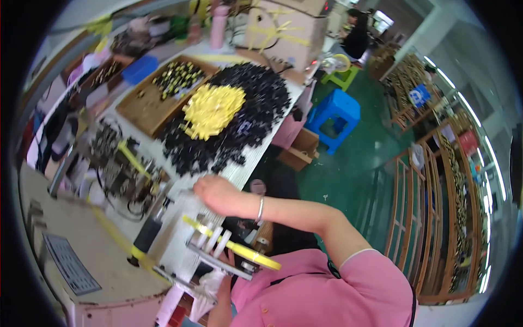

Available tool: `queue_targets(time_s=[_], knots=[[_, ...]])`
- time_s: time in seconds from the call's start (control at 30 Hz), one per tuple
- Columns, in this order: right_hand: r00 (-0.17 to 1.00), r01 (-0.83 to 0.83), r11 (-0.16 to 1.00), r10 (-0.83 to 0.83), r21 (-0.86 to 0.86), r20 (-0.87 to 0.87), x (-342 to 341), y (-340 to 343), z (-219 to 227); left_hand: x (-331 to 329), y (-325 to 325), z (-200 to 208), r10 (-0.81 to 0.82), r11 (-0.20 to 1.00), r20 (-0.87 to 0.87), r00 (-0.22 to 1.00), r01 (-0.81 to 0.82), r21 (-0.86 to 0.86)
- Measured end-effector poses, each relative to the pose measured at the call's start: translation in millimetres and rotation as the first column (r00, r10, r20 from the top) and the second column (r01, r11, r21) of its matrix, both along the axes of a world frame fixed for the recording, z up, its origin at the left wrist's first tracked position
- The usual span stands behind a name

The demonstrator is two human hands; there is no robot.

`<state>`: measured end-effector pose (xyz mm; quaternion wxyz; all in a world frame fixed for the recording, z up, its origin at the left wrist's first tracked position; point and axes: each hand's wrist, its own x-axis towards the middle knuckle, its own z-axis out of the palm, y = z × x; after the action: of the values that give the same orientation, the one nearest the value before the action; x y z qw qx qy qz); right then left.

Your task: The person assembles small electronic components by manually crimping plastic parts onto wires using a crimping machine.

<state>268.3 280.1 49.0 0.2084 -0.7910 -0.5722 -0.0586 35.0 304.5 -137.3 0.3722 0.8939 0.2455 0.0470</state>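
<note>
My right hand (215, 193), with a silver bracelet on its wrist, is over the white worktop (188, 229) by the near edge of a heap of black pieces (256, 103). Its fingers are curled together, and what they hold, if anything, does not show. A pile of flat yellow pieces (212, 111) lies on the black heap. My left hand (222, 291) is low, beside a white cloth (207, 289). Its fingers are hidden behind a metal bracket carrying a yellow reel (253, 255) and white discs. Left of the right hand stands a small metal machine (128, 163).
A wooden tray (141, 109) with yellow-and-black pieces sits behind the heap. A black-handled lever (147, 240) rises beside a beige machine housing (65, 229). Blue stool (335, 117), open carton (299, 150) and wooden racks (430, 201) stand to the right. Another person (357, 35) sits far back.
</note>
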Motion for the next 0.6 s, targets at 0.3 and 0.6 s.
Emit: queue_targets(time_s=[0.3, 0.6], knots=[[0.999, 0.007, 0.991, -0.002, 0.133, -0.034, 6, -40, 0, -25, -21, 49, -0.036, 0.939, 0.017, 0.999, 0.040, -0.341], [0.917, -0.062, 0.989, 0.109, 0.134, -0.384, 23, -126, 33, -75, -60, 55, 0.019, 0.981, 0.046, 0.999, -0.027, 0.194]])
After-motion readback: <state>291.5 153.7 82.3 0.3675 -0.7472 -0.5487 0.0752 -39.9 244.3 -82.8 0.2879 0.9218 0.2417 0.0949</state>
